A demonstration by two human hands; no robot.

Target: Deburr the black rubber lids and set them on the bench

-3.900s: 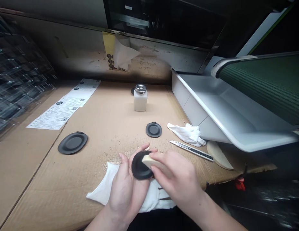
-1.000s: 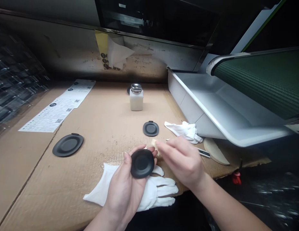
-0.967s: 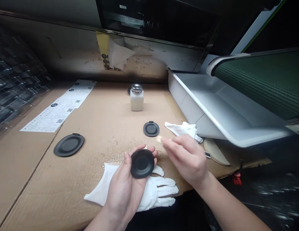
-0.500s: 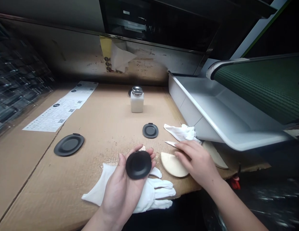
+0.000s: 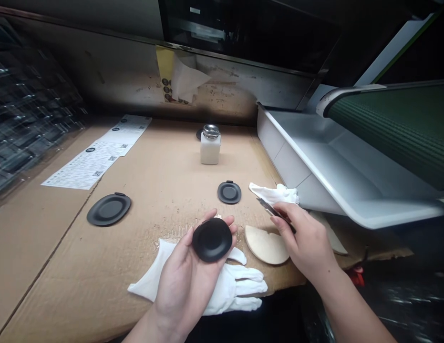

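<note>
1. The surface point(image 5: 164, 176), topped with brown cardboard, spreads beneath everything.
2. A grey tub point(image 5: 284, 157) stands along its right side.
3. Printed sheets point(image 5: 96, 155) lie in a slanting strip at the far left.
4. A white glove point(image 5: 229, 290) lies flat at the near edge, partly hidden behind the left wrist and palm.
5. The left hand point(image 5: 188, 281) is palm up above the glove, loosely cupped, with a black disc point(image 5: 212, 240) resting against its half-curled fingers.
6. The right hand point(image 5: 309, 238), near the tub's close corner, pinches a knife point(image 5: 269, 208) between thumb and fingers, the tip pointing away and leftward.
7. A pale half-round pad point(image 5: 265, 245) lies between the two hands; another pale pad point(image 5: 334, 238) shows partly behind the right wrist.
8. A crumpled white cloth point(image 5: 277, 194) lies just beside the tub, beyond the knife.
9. A squat bottle point(image 5: 210, 150) with a metal top stands upright toward the back.
10. The smaller dark plate point(image 5: 229, 192) lies flat between bottle and black disc.
</note>
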